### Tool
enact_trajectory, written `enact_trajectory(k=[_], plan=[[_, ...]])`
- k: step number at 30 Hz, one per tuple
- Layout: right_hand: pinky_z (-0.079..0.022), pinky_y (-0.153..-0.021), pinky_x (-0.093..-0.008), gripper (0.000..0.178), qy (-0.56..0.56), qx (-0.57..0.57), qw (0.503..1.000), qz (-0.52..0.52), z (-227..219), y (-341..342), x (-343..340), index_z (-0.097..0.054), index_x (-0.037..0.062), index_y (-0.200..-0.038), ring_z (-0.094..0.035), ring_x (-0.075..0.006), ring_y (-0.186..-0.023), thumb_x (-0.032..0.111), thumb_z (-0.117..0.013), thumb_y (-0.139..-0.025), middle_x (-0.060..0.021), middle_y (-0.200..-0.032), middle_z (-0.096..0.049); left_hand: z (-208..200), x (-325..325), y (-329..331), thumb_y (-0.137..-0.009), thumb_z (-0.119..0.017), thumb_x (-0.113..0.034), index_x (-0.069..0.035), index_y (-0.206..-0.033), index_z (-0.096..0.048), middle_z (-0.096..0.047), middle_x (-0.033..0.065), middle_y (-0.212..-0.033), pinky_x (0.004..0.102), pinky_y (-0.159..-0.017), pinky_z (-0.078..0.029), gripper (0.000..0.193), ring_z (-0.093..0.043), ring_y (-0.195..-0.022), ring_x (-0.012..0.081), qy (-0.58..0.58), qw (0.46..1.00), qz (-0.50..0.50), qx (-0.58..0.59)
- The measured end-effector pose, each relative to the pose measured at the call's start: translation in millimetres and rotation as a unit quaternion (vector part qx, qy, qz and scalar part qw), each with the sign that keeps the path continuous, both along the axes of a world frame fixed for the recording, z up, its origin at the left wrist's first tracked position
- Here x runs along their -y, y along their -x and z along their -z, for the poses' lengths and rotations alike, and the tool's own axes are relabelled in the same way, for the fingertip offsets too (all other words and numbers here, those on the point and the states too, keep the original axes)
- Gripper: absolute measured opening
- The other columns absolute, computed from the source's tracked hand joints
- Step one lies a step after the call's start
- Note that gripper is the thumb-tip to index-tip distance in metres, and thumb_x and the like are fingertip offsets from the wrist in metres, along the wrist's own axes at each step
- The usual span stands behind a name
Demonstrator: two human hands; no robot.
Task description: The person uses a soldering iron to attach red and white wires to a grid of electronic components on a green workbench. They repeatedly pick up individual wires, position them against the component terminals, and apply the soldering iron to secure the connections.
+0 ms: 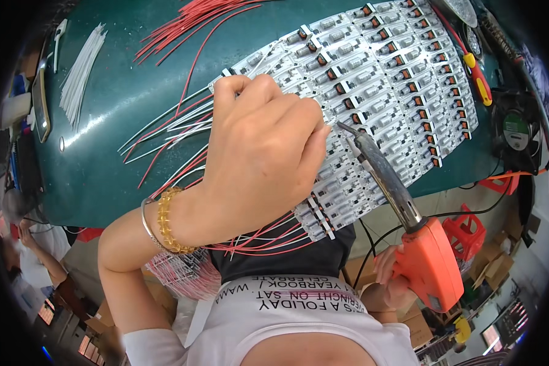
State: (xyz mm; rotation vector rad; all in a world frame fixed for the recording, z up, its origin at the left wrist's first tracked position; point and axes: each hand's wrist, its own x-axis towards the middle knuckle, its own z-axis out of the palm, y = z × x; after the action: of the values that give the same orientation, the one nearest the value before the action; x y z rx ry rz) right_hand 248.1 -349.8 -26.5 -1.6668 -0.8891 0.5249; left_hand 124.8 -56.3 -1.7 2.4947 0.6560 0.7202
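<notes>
White wires: bundled on the table, probably set apart by colour.
Red wires: heaped near the boards, likely for easy reach.
Left hand: curled over the boards' left side; your fingertips are hidden, so I cannot tell what they grip.
Boards: flat on the table, apparently for steadiness.
Right hand: closed round the iron's handle, angling its tip toward your left hand.

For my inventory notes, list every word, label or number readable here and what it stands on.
White shirt: lines of dark capitals, upside down; wording not copied.
Black device: green-and-white label, too small to read.
Orange soldering tool: small label, too small to read.
White circuit boards: any print too small.
</notes>
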Motion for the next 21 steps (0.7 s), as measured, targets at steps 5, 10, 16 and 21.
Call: enact_trajectory(k=[5,10,16,21], plan=[[-0.046,-0.053,-0.0335,0.028,0.012,0.039,0.999,0.008,1.8,1.3,4.8,-0.060,0.0038,-0.079,-0.058,-0.0227,-0.057,0.031,-0.062,-0.088,-0.0061,-0.070,-0.061,1.8,1.0,-0.8,-0.071,-0.073,-0.002,-0.008,-0.070,-0.061,-0.056,0.0004,-0.065,0.0363,-0.076,-0.035,0.013,-0.050,-0.067,0.0196,-0.012,1.000,-0.007,0.006],[-0.043,-0.050,-0.0331,0.027,0.016,0.076,0.997,0.007,2.5,1.5,8.0,-0.062,0.0037,-0.080,-0.056,-0.0241,-0.055,0.030,-0.064,-0.087,-0.0066,-0.069,-0.061,3.6,0.0,-3.3,-0.071,-0.074,-0.003,-0.008,-0.069,-0.061,-0.055,0.0007,-0.063,0.0362,-0.075,-0.035,0.014,-0.049,-0.067,0.0198,-0.016,1.000,0.001,0.021],[-0.042,-0.051,-0.0336,0.024,0.016,0.046,0.998,-0.050,-0.4,-4.1,8.9,-0.063,0.0052,-0.079,-0.055,-0.0246,-0.055,0.028,-0.067,-0.083,-0.0042,-0.066,-0.060,3.2,0.2,-2.0,-0.071,-0.074,-0.004,-0.007,-0.070,-0.061,-0.055,0.0011,-0.063,0.0361,-0.074,-0.035,0.013,-0.050,-0.067,0.0202,-0.023,1.000,-0.001,0.014],[-0.038,-0.046,-0.0250,0.067,0.000,-0.040,0.988,-0.147,-12.7,-13.0,-9.8,-0.044,-0.0056,-0.126,-0.045,-0.0106,-0.045,0.048,-0.061,-0.089,0.0021,-0.055,-0.048,1.9,-0.9,-1.3,-0.071,-0.075,-0.003,-0.008,-0.070,-0.062,-0.056,0.0013,-0.064,0.0359,-0.074,-0.035,0.014,-0.051,-0.067,0.0202,-0.046,0.999,-0.005,0.026]])
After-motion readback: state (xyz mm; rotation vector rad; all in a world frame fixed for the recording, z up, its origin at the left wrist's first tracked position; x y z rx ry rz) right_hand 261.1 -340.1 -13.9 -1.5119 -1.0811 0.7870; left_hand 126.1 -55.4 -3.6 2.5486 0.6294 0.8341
